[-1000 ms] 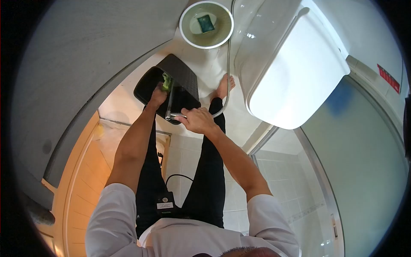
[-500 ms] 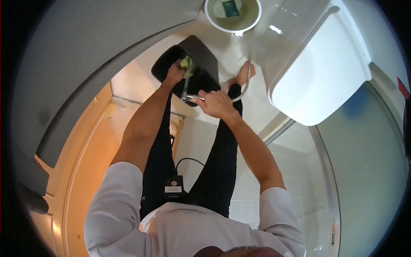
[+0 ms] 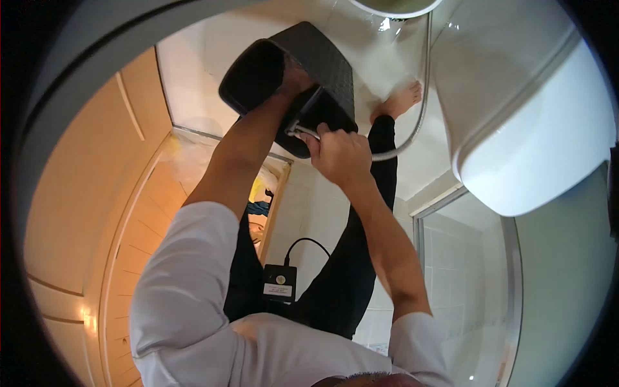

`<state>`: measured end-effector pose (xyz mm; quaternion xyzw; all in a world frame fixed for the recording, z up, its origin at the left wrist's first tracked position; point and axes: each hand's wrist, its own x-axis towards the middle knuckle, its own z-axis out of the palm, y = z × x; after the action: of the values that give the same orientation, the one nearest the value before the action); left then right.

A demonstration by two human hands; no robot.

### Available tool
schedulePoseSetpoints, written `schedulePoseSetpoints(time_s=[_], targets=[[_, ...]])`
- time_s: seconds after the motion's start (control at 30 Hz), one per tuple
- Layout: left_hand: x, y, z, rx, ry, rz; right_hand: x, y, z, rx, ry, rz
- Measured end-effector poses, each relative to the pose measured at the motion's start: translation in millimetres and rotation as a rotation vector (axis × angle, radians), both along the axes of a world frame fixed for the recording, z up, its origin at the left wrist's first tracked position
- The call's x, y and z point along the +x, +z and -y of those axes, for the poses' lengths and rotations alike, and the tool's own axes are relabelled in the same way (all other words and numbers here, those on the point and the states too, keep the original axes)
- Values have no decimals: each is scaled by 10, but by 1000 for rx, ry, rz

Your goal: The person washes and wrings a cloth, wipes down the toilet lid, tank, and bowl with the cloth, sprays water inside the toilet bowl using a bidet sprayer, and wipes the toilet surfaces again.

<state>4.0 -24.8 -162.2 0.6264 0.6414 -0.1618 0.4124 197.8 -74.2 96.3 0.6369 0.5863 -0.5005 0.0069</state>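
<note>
A black plastic bin (image 3: 332, 64) with a textured side is tilted over the floor between my legs, its mouth facing me. My left hand (image 3: 296, 76) reaches inside it; the fingers are hidden by the bin and its shadow, and no green cloth shows now. Closed around the handle of a metal sprayer (image 3: 295, 129), my right hand (image 3: 345, 155) is at the bin's near edge, with the sprayer's head pointing into the mouth. From that hand a silvery flexible hose (image 3: 423, 106) curves up to the right.
At the top edge stands a white bucket (image 3: 418, 13), partly cut off. A white toilet (image 3: 541, 164) is on the right, and a bare foot (image 3: 403, 100) rests on the wet pale floor. Left is a wooden door (image 3: 97, 148). A small black box (image 3: 280, 284) with a cable hangs at my waist.
My left hand, which held a green cloth at the bin's mouth, has gone deeper into the bin. The bin has turned and looks nearer; the sprayer stays at its near edge. The view has shifted.
</note>
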Motion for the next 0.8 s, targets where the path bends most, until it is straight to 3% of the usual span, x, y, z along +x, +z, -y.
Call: schedulePoseSetpoints(time_s=[0.1, 0.2, 0.43, 0.5, 0.53, 0.6, 0.63, 0.7, 0.73, 0.8], targets=[[103, -489, 200, -82, -37, -62, 34, -100, -23, -150, -2, 46], [61, -482, 365, -117, -35, -82, 65, -115, 17, -88, 20, 84], [196, 381, -36, -188, 73, -127, 96, 213, -45, -47, -29, -96], [-128, 551, 44, -77, -225, 57, 127, 401, -6, -19, 8, -119], [-239, 639, -18, -72, -227, 52, 132, 417, -22, 16, 45, -132], [-375, 771, -78, -322, 63, 170, 171, 463, -44, -38, 79, -151], [-264, 887, -194, -317, 62, 175, 198, 453, -64, -94, 115, -155], [59, 1127, -479, -300, -250, -189, 233, 404, -89, -97, 117, -154], [54, 855, -379, -304, -246, -181, 245, 358, -86, -113, 118, -161], [-55, 259, -46, 402, -632, -208, 232, 274, -71, -146, 133, -160]])
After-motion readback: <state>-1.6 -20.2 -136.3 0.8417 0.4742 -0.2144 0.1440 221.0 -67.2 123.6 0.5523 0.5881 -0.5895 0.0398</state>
